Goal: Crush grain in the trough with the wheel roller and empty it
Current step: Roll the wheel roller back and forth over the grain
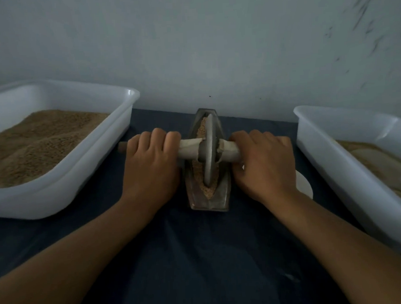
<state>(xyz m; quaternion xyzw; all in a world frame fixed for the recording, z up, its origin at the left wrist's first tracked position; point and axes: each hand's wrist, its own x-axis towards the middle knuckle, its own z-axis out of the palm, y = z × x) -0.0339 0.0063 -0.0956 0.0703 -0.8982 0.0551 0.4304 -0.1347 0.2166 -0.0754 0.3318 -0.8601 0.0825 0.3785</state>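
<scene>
Wheel (209,149): looked heavy, stiff metal, standing on edge in the trough (208,197) at frame centre, grain (203,181) around it.
Hold: best taken by the axle handle either side.
Left hand (152,158): fingers wrapped over the handle.
Right hand (263,159): likewise curled round it, wrists low above the surface (199,255).

Left tub (86,179), right tub (328,151) flank trough (194,198); near cloth (199,255) free
</scene>
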